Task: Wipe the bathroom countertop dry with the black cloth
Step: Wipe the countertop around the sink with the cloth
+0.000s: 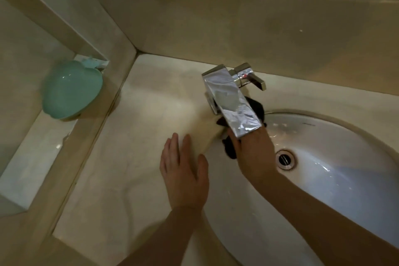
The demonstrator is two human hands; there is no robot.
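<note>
Black cloth (pixel 257 108) lies bunched beneath the chrome faucet (pixel 232 101), at the far-left rim of the white sink (pixel 345 157), with most of it hidden by the spout. I see my right hand (pixel 252 153) on the cloth, reaching under the spout; its fingers are hidden there, so I cannot tell whether they curl round the fabric or only press it. My left hand (pixel 183 170) rests flat on the beige countertop (pixel 133 136), fingers straight and slightly spread, holding nothing, just left of the right hand. A green soap dish (pixel 71 89) sits on a separate ledge at far left, well apart from the cloth.
</note>
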